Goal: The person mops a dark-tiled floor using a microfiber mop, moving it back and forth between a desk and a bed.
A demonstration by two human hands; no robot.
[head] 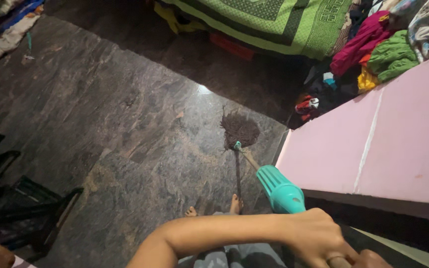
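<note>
The person's left hand (pixel 319 237) is wrapped shut around the near end of a mop handle (pixel 280 188), just behind its teal plastic grip. The right hand (pixel 371 259) barely shows at the bottom edge right beside it, and whether it grasps the handle cannot be told. The handle slants away and left to the dark stringy mop head (pixel 239 129), which lies flat on the polished dark stone floor (pixel 100 124). Bare toes show near the handle. A pink ledge (pixel 388 144) runs along the right; a green patterned bedspread (pixel 269 22) and heaped clothes (pixel 383 47) lie far.
</note>
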